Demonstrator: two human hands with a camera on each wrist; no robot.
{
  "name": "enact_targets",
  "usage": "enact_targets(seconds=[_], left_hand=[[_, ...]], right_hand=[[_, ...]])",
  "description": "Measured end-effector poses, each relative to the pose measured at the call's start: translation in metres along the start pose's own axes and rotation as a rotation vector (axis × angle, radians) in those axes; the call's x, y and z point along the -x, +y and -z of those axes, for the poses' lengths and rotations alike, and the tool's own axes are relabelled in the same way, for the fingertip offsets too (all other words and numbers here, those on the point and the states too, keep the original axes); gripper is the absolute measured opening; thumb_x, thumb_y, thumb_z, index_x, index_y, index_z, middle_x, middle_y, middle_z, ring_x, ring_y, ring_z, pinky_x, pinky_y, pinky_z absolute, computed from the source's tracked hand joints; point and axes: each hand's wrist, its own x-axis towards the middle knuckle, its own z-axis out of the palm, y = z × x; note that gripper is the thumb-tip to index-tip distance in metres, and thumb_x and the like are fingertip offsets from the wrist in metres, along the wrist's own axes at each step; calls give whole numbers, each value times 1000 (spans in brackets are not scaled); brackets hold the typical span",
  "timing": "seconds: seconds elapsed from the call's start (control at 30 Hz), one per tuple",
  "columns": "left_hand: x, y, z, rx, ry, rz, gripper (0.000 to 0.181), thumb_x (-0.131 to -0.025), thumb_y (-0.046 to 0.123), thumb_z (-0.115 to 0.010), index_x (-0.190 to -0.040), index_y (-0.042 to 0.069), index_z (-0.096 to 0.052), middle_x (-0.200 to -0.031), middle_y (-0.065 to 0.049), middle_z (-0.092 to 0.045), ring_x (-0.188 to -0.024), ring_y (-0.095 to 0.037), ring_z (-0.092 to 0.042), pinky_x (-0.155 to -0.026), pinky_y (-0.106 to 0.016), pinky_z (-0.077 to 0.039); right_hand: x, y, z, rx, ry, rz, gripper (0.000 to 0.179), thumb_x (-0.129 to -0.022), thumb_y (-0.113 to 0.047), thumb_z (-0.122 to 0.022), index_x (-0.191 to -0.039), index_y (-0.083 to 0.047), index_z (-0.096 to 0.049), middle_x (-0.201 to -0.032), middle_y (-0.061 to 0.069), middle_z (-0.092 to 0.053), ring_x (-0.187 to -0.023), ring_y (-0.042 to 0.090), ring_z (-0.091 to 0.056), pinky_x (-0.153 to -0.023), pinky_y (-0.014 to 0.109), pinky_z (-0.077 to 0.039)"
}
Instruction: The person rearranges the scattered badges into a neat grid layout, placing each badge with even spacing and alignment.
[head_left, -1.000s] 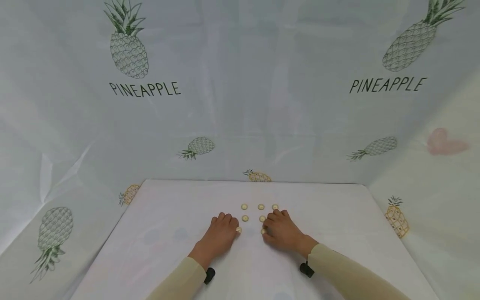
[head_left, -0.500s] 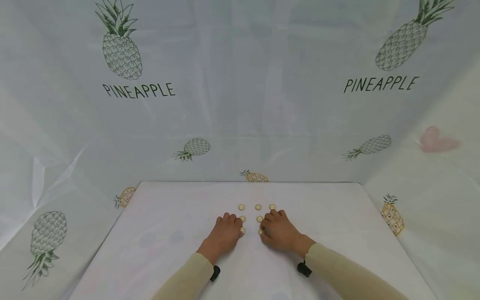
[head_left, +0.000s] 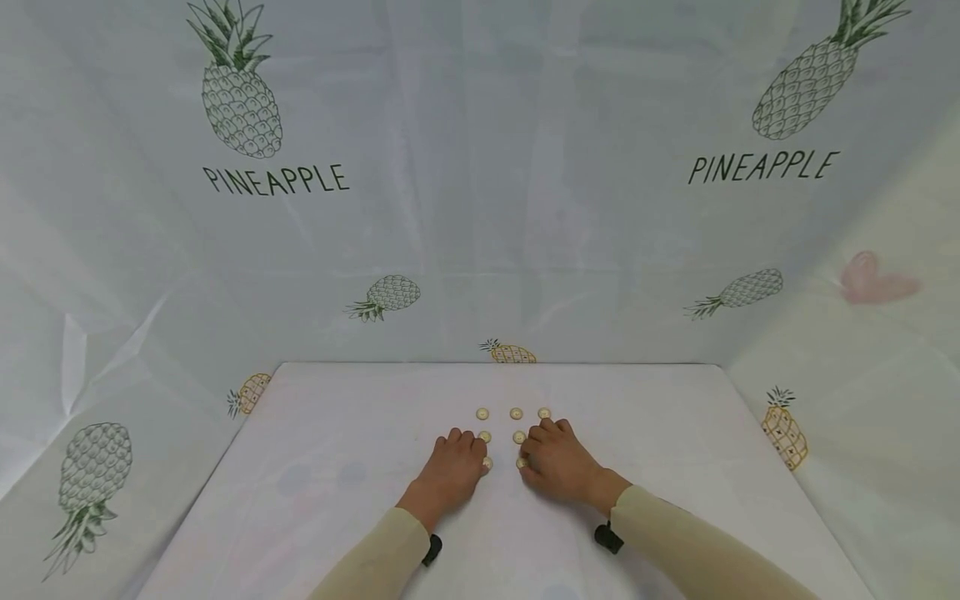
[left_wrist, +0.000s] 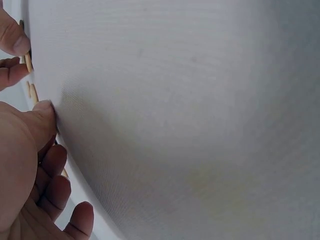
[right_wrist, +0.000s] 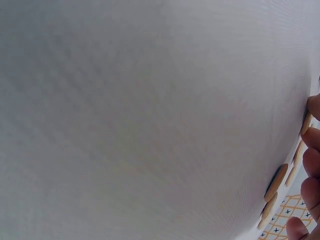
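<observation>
Small round pale-wood buttons lie in rows on the white table. My left hand (head_left: 452,468) pinches the front left button (head_left: 488,463) between thumb and index finger, low at the cloth; part of it is hidden behind the fingers. Opposite, my right hand (head_left: 562,462) holds the front right button (head_left: 521,463) by its edge. The right wrist view shows that button (right_wrist: 307,123) between thumb and fingertip. Just beyond the hands are a middle left button (head_left: 485,437) and a middle right button (head_left: 519,437).
Behind these, a back row has a left button (head_left: 482,413), a centre button (head_left: 516,413) and a right button (head_left: 544,412) close to the right knuckles. White cloth (head_left: 480,208) printed with pineapples rises behind the table (head_left: 360,392) and along both sides.
My left hand has moved right with its button, bringing it under the middle left one and closer to the front right button. The right hand stays nearly in place. The head view has shifted slightly.
</observation>
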Motion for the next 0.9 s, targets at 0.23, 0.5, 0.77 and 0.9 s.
enact_targets(seconds=[0.23, 0.5, 0.77, 0.9], left_hand=[[1, 1, 3, 32, -6, 6, 32, -103, 38, -69, -119, 11, -64, -104, -2, -61, -98, -20, -51, -82, -38, -47], [2, 2, 2, 58, -5, 4, 30, -103, 38, -69, -118, 12, -64, -106, -2, -62, -98, -21, -50, -82, -37, -47], [11, -7, 2, 171, -1, 95, 37, -101, 37, -72, -127, 10, -65, -116, -4, -65, -106, -23, -52, -91, -43, -48], [26, -18, 8, 257, 39, 160, 38, -100, 32, -74, -127, 7, -64, -119, -9, -65, -109, -26, -53, -93, -48, -48]], right_hand=[[1, -1, 3, -6, 19, 8, 15, -95, -34, -76, -98, -19, -75, -99, -5, -66, -93, 17, -48, -89, 43, -40], [5, 1, 3, 9, 20, 3, 17, -96, -36, -75, -100, -19, -75, -101, -4, -67, -96, 17, -50, -90, 43, -41], [12, 7, 12, -12, 26, -55, 24, -93, -35, -76, -106, -16, -76, -104, -2, -67, -98, 18, -50, -92, 45, -40], [21, 12, 19, -35, 72, -115, 26, -92, -33, -76, -110, -14, -74, -104, -2, -67, -98, 19, -50, -94, 47, -41]])
